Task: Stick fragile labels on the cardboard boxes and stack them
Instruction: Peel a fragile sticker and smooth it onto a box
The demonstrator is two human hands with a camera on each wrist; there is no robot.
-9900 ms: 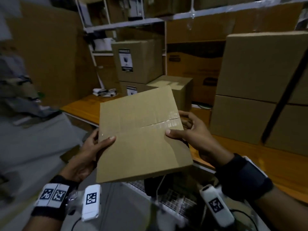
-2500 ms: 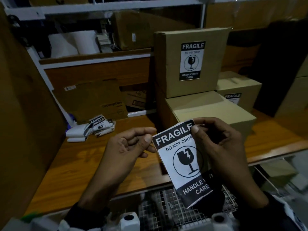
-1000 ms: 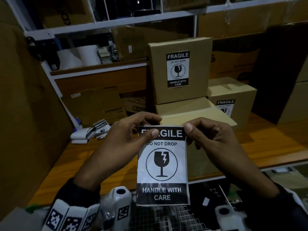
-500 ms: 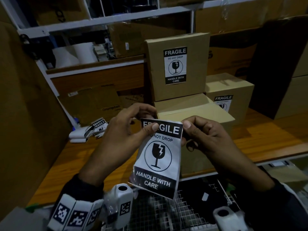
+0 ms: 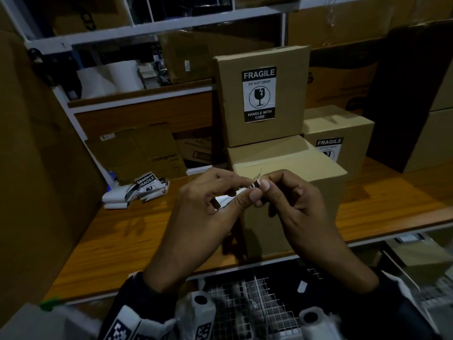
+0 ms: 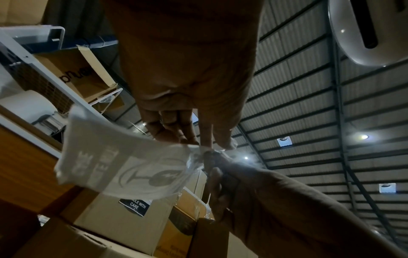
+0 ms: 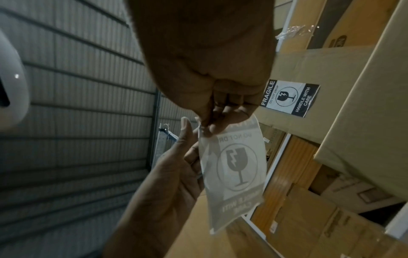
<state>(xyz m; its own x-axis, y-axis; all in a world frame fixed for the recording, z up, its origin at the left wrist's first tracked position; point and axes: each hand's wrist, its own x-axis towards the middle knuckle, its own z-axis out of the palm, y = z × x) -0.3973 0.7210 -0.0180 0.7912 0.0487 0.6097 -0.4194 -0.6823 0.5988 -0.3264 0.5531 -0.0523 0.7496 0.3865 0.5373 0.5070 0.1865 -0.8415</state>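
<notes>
Both hands pinch the top edge of a black-and-white fragile label [image 5: 253, 186] held edge-on in the head view. Its pale back shows in the wrist views [image 6: 123, 167] [image 7: 236, 171]. My left hand [image 5: 203, 212] and right hand [image 5: 291, 207] meet above a plain cardboard box [image 5: 289, 168] on the wooden table [image 5: 137, 231]. On that box stands a labelled box [image 5: 262, 94]. Another labelled box [image 5: 340, 138] sits to the right.
A heap of loose labels and backing paper [image 5: 137, 192] lies at the table's left. Flattened cardboard [image 5: 137, 148] leans behind it. Large boxes [image 5: 431, 133] stand at the right. A wire-mesh cart [image 5: 259, 295] is right under my wrists. White paper rolls [image 5: 110, 77] sit on the shelf.
The label has tipped from facing me to nearly edge-on, and both hands have drawn together at its top edge. Its printed face is now hidden in the head view.
</notes>
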